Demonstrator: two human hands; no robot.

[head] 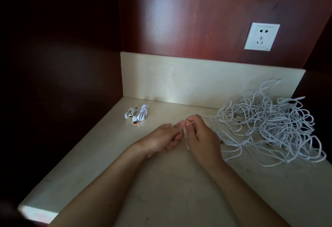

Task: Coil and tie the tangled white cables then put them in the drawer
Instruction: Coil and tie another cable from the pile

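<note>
**Two bare hands on one cable end; white tangle at right**

Forearms, bare, enter from the bottom edge and meet over the middle of the cream, faintly veined stone countertop (161, 191).

Left hand (161, 138): fingers curled inward, thumb and forefinger tips brought up against those of the other hand, pinching a thin white cable (188, 144).

Right hand (201, 137): fingers curled, thumb and forefinger pinching the same cable. A short end hangs down between the two hands; the rest runs from the right fingertips across the counter to the heap.

Tangled heap of white cables (269, 124): round, smooth-jacketed cord in many loose loops, lying on the right side of the counter against the back, well apart from the bundles at left.

Two small coiled white cable bundles (142, 113): side by side at the back left corner, each wound tight. A USB plug (135, 121) with an orange insert lies just in front of them.

Cream stone upstand (197, 81): low, matte, along the counter's back edge.

Glossy red-brown wood wall panel (197, 11): carries a square white plastic wall socket (261, 36), with one two-slot and one three-slot outlet. A small mark at its lower right corner is too small to read.
</note>
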